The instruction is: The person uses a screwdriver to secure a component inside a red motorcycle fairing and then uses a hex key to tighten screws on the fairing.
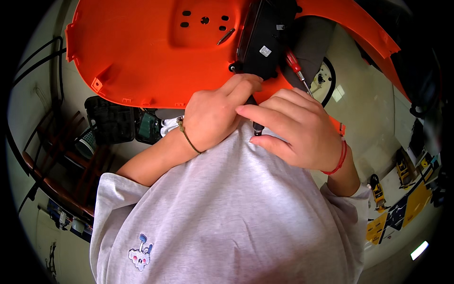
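A black-handled screwdriver (258, 128) slants up to the near left corner mount of a black plastic box (260, 40), which sits on an orange plastic panel (137, 52). Around the handle my right hand (300, 125) is closed, thumb and forefinger on either side. My left hand (215, 113) is closed about the shaft just below the box's corner; its fingers hide much of the shaft, and their exact hold is partly covered. Beside the box lies a red-handled screwdriver (293, 61), its shaft toward my right hand. A small slim metal piece (226, 36) rests on the panel.
Left of my left forearm is an opened dark tool case (109, 120). An orange curved arm (352, 21) extends from the panel at the upper right. Brown chairs (61, 175) stand at far left, and yellow tools (377, 191) lie at far right.
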Tool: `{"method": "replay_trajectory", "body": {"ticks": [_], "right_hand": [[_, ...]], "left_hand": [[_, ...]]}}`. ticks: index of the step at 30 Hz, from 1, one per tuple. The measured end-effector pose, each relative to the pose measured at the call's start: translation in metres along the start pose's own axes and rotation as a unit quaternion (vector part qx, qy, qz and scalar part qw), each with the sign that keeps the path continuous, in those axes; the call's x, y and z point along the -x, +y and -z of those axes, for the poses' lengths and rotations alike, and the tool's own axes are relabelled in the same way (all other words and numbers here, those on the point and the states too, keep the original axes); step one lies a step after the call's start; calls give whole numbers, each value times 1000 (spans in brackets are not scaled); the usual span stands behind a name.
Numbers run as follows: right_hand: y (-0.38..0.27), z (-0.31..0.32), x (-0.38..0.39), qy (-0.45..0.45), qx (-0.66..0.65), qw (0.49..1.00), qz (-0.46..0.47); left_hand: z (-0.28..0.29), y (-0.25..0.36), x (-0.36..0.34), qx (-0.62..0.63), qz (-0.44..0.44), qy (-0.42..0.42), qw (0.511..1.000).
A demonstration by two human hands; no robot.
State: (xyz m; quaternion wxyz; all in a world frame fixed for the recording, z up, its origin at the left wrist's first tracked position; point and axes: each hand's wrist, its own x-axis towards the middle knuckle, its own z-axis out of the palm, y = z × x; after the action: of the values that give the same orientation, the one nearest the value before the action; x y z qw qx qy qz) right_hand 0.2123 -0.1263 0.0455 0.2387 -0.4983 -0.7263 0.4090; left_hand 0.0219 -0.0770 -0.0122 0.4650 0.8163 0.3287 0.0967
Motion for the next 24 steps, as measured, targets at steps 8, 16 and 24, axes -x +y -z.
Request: {"method": "replay_trajectory", "body": {"ticks": [8, 16, 24], "right_hand": [[2, -37, -10, 216, 115, 969, 31], [-22, -41, -4, 125, -590, 756, -255], [-5, -59, 26, 61, -702, 686, -184]], "left_hand": [[2, 2, 0, 6, 13, -14, 1000], [4, -3, -1, 19, 10, -19, 1000], [6, 1, -2, 21, 23, -54, 998]]}}
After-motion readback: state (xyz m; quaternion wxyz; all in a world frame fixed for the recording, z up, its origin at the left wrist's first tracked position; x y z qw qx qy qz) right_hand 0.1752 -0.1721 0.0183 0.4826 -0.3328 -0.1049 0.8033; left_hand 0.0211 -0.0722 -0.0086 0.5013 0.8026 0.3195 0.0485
